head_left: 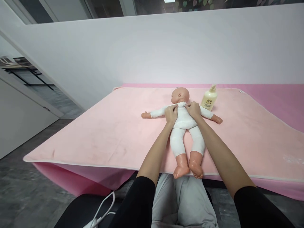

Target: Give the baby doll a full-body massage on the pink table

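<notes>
Doll (184,119) flat on blanket (99,126), arms spread, likely steadying it | left hand (170,114), right hand (194,110) curled at upper torso; cannot tell if gripping | bottle (209,98) within reach

It looks like a training room, perhaps for infant care: a jointed baby doll (184,118) lies on a padded pink mat (106,126). Window frames (128,7) and grey flooring (28,183) suggest commercial premises.

both hands (182,112) touch the prone baby doll (184,117)
</notes>
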Available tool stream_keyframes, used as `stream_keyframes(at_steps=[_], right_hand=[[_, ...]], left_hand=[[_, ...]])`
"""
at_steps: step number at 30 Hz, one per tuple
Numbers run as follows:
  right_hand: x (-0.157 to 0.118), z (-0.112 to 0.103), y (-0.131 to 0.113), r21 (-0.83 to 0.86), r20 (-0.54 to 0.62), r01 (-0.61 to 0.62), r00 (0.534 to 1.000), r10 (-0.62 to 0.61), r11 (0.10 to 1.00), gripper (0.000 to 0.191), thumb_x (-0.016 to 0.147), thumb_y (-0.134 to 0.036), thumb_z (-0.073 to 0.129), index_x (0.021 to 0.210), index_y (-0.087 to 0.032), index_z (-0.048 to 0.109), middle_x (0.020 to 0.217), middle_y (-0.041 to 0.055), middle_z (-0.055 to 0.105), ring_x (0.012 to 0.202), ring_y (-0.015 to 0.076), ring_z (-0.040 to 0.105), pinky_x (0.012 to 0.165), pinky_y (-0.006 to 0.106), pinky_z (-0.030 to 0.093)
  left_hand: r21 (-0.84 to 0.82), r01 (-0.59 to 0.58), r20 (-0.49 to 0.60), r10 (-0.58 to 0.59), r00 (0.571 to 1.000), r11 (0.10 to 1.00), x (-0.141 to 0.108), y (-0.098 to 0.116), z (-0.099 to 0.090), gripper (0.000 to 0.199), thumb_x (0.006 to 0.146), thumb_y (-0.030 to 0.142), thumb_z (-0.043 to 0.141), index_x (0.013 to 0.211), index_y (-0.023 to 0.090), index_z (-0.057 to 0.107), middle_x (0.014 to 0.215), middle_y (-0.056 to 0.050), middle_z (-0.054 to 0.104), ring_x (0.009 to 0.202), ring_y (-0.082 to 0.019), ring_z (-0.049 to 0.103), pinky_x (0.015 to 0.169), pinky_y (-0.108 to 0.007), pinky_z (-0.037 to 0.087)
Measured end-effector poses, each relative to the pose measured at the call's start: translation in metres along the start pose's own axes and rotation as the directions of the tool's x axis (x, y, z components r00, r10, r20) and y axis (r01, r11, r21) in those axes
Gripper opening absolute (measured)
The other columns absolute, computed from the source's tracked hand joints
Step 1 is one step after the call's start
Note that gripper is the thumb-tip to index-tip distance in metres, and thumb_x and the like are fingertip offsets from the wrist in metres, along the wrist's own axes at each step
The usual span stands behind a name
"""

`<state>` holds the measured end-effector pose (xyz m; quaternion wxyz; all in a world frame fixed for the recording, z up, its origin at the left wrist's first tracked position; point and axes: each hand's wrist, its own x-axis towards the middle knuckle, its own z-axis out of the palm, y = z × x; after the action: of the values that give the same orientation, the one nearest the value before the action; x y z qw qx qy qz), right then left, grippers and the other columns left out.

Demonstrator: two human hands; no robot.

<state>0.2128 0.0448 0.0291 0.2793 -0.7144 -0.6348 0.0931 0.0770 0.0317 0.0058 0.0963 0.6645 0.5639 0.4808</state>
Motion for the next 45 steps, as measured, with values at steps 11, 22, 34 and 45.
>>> stream_keyframes(at_steps=[11, 22, 34, 45], right_hand=[[-0.034, -0.002, 0.004, -0.022, -0.047, 0.045, 0.998, -0.046, 0.999, 0.052, 0.091, -0.028, 0.031, 0.141, -0.014, 0.034, 0.141, 0.0145, 0.041, 0.123, 0.0284, 0.045, 0.099, 0.044, 0.037], [-0.061, 0.002, 0.025, -0.008, -0.115, 0.094, 0.989, -0.094, 0.996, 0.050, 0.089, -0.034, 0.032, 0.133, -0.014, 0.047, 0.139, 0.0139, 0.042, 0.124, 0.0290, 0.038, 0.104, 0.047, 0.028], [-0.066, -0.007, 0.038, 0.349, -0.047, 0.022, 0.999, -0.006, 0.937, 0.051, 0.084, -0.040, 0.043, 0.128, -0.015, 0.051, 0.137, 0.0114, 0.047, 0.129, 0.0239, 0.040, 0.109, 0.042, 0.030], [-0.068, -0.011, 0.033, 0.455, -0.020, -0.029, 0.999, 0.043, 0.890, 0.052, 0.080, -0.039, 0.048, 0.126, -0.014, 0.052, 0.135, 0.0118, 0.049, 0.127, 0.0242, 0.042, 0.109, 0.041, 0.030]], left_hand=[[0.055, -0.036, 0.096, 0.031, 0.995, 0.998, -0.024, -0.008, -0.021, 0.039, 0.089, 0.016, 0.035, 0.120, 0.013, 0.059, 0.127, -0.009, 0.060, 0.121, -0.019, 0.052, 0.107, -0.036, 0.037], [-0.023, 0.045, 0.281, -0.036, 0.959, 0.999, -0.048, -0.011, -0.038, 0.046, 0.093, 0.026, 0.031, 0.135, 0.016, 0.044, 0.147, -0.009, 0.039, 0.138, -0.020, 0.031, 0.115, -0.041, 0.025], [-0.118, 0.051, 0.195, -0.028, 0.980, 0.992, -0.051, -0.009, -0.044, 0.039, 0.089, 0.020, 0.038, 0.123, 0.011, 0.055, 0.132, -0.011, 0.055, 0.128, -0.019, 0.044, 0.112, -0.035, 0.030], [-0.097, 0.100, 0.151, -0.085, 0.985, 0.990, -0.051, -0.005, -0.046, 0.036, 0.088, 0.022, 0.038, 0.119, 0.015, 0.055, 0.123, -0.012, 0.055, 0.115, -0.021, 0.053, 0.101, -0.037, 0.041]])
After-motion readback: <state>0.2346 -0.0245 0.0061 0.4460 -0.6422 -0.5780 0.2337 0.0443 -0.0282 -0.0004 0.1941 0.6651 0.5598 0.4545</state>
